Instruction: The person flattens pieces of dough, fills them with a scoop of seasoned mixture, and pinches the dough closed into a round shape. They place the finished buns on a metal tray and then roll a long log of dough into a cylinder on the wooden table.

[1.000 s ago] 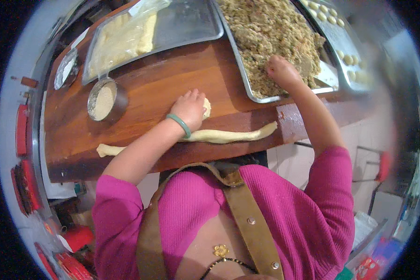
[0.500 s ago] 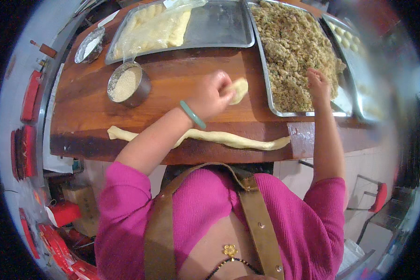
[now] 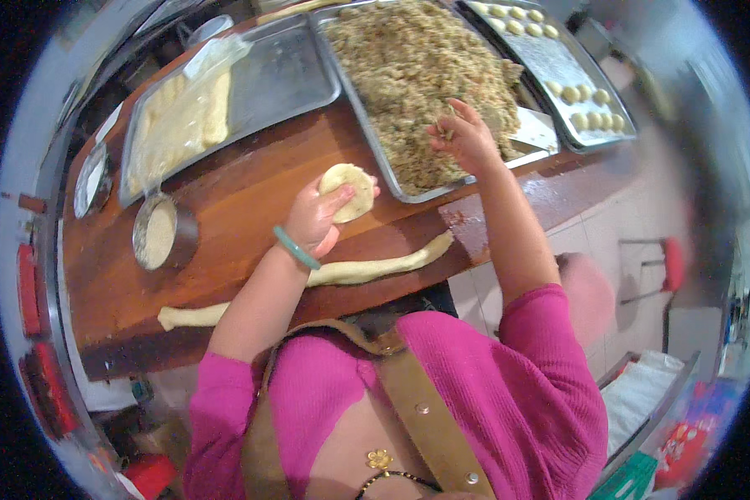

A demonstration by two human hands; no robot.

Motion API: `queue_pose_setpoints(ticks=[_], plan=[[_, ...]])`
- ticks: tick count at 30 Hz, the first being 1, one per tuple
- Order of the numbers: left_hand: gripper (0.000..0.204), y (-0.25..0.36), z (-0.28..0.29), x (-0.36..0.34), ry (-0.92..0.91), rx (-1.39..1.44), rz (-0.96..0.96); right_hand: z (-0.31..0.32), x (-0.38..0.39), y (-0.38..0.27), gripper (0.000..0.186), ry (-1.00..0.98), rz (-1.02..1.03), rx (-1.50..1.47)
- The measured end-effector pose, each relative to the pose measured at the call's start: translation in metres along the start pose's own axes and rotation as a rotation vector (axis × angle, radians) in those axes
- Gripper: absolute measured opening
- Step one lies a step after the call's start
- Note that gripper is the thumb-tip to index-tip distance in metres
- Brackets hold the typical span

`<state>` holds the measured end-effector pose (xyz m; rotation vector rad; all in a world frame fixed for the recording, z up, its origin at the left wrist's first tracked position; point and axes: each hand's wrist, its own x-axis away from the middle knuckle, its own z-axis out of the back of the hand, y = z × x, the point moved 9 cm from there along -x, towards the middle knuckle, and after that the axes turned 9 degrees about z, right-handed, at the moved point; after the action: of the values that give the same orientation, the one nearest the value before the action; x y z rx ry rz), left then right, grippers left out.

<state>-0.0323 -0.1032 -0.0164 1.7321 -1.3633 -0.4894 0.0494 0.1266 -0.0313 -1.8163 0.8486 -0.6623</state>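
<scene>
A flat round of pale dough [image 3: 347,192] lies across the fingers of my left hand [image 3: 312,215], the thumb pressed on its face. My right hand [image 3: 468,140] is over the near right part of a metal tray [image 3: 373,154] heaped with crumbly brown filling [image 3: 417,75]. Its fingers are curled around a small pinch of that filling. A long dough rope [image 3: 383,268] stretches along the near edge of the wooden table, passing behind my left forearm.
At the back left, a metal tray [image 3: 279,71] holds dough rolls under plastic. Left of my hands stand a metal pot [image 3: 187,233] of pale grains and a bowl [image 3: 93,182] of white powder. Several small dough balls sit on the far right tray [image 3: 550,71]. A white scraper [image 3: 535,133] lies by the filling.
The view has turned toward the right. My left hand has turned so the dough round faces up on its fingers. My right hand has come up from the filling, fingers curled.
</scene>
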Motion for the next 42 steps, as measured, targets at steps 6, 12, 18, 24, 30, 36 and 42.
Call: queue_pose_setpoints(ticks=[6, 12, 18, 24, 30, 36, 42], plan=[[0.040, -0.016, -0.036, -0.010, -0.144, 0.281, 0.169, 0.012, -0.012, 0.006, 0.020, -0.020, -0.002, -0.647], [0.037, -0.028, -0.033, -0.017, -0.112, 0.124, 0.132, 0.001, -0.002, -0.013, 0.018, -0.034, 0.064, -0.111], [0.034, -0.023, -0.038, -0.032, -0.031, 0.187, 0.121, 0.015, -0.017, -0.023, 0.034, -0.005, 0.125, 0.468], [0.032, -0.023, -0.044, -0.057, -0.105, 0.122, 0.100, 0.016, -0.017, -0.016, 0.038, 0.059, 0.123, 0.474], [0.043, -0.010, -0.035, -0.093, 0.040, 0.215, 0.076, 0.005, -0.005, -0.030, 0.036, -0.277, 0.336, 0.932], [0.046, 0.005, -0.027, -0.121, 0.108, 0.254, -0.042, -0.027, 0.031, -0.060, 0.035, -0.279, 0.390, 0.832], [0.043, 0.024, -0.058, -0.115, 0.110, -0.258, -0.386, -0.042, 0.034, -0.048, 0.032, -0.361, 0.495, 0.646]])
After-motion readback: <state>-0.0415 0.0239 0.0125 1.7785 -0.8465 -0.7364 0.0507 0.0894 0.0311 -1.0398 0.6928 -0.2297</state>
